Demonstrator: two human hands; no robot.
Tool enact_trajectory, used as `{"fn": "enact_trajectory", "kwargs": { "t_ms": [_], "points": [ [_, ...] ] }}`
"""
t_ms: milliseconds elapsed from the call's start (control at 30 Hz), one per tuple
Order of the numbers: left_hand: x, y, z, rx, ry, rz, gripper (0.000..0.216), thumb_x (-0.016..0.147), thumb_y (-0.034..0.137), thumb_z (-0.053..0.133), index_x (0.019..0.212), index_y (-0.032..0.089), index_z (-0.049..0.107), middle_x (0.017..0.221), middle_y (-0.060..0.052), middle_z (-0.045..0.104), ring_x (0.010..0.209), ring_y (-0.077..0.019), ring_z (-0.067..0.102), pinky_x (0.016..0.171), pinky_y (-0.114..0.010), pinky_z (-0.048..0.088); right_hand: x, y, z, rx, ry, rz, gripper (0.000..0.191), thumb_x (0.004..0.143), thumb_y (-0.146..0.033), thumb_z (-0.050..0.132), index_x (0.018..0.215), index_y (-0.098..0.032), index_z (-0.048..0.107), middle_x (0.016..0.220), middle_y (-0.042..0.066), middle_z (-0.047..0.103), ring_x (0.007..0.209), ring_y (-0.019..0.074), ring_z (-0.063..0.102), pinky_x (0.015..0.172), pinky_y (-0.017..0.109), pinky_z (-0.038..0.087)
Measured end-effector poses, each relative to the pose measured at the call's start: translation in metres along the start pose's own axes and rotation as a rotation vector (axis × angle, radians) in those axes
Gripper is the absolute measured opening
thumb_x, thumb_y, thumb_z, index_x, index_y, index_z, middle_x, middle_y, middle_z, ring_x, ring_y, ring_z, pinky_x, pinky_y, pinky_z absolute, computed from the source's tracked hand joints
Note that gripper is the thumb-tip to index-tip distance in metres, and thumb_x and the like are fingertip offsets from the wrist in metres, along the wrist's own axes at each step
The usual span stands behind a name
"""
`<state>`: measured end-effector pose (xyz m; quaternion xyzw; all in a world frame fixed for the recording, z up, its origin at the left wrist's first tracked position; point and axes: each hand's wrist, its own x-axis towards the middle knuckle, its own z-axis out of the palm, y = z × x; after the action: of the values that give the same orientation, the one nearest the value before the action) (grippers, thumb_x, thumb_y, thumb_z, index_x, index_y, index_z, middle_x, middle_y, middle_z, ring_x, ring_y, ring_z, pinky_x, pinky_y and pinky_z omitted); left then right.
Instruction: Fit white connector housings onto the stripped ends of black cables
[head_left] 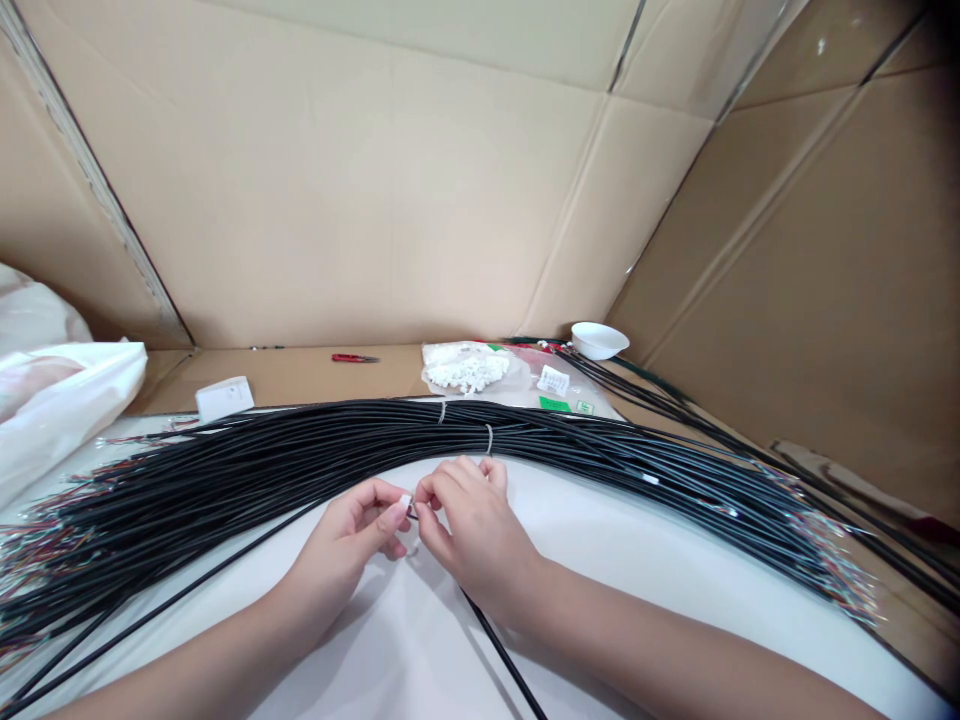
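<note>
My left hand (pixel 365 522) pinches a small white connector (pixel 405 501) between thumb and forefinger. Close against it, my right hand (pixel 466 520) is closed on the thin wire end of a black cable (pixel 499 645), which runs out below the palm toward the front edge. The fingertips of both hands nearly meet, and the individual wires between them are mostly hidden. Just beyond the hands lies a thick bundle of black cables (pixel 300 450), bound with ties near its middle. Coloured stripped wire ends (pixel 37 545) fan out at its left end.
Behind the bundle sits a bag of small white connectors (pixel 469 372), with a labelled plastic bag (pixel 553 380) beside it. Red-handled snips (pixel 355 358), a white bowl (pixel 598 340) and a white box (pixel 225 398) stand farther back. White plastic bags (pixel 67 400) fill the left side; cardboard walls (pixel 375 180) enclose the table.
</note>
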<state>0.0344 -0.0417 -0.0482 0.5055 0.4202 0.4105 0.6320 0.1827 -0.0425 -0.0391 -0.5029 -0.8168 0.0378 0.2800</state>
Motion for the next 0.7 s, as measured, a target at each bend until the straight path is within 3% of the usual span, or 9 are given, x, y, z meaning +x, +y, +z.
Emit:
{"fn": "enact_trajectory", "kwargs": {
  "t_ms": [333, 533, 700],
  "points": [
    [0.0, -0.002, 0.0, -0.001, -0.017, 0.026, 0.013, 0.076, 0.029, 0.056, 0.074, 0.017, 0.061, 0.072, 0.0, 0.057, 0.058, -0.0115, 0.052, 0.06, -0.024, 0.041, 0.003, -0.002, -0.005, 0.082, -0.136, 0.05, 0.01, 0.078, -0.011, 0.043, 0.07, -0.017, 0.046, 0.076, -0.001, 0.057, 0.072, 0.0126, 0.047, 0.069, 0.029, 0.023],
    [-0.001, -0.001, 0.0, 0.112, -0.023, 0.123, 0.012, 0.078, 0.027, 0.054, 0.075, 0.018, 0.061, 0.073, 0.0, 0.058, 0.062, -0.0127, 0.052, 0.06, -0.022, 0.042, 0.005, -0.008, -0.018, 0.197, -0.249, 0.17, 0.016, 0.082, -0.019, 0.041, 0.068, -0.018, 0.049, 0.07, -0.001, 0.055, 0.071, 0.0141, 0.046, 0.066, 0.028, 0.025],
    [-0.002, 0.001, 0.0, 0.139, -0.024, 0.12, 0.012, 0.079, 0.026, 0.052, 0.075, 0.019, 0.061, 0.071, 0.001, 0.057, 0.061, -0.0119, 0.051, 0.061, -0.021, 0.04, 0.009, -0.009, -0.025, 0.312, -0.343, 0.211, 0.019, 0.083, -0.021, 0.04, 0.067, -0.018, 0.048, 0.068, -0.002, 0.055, 0.072, 0.0133, 0.047, 0.068, 0.028, 0.027]
  ]
}}
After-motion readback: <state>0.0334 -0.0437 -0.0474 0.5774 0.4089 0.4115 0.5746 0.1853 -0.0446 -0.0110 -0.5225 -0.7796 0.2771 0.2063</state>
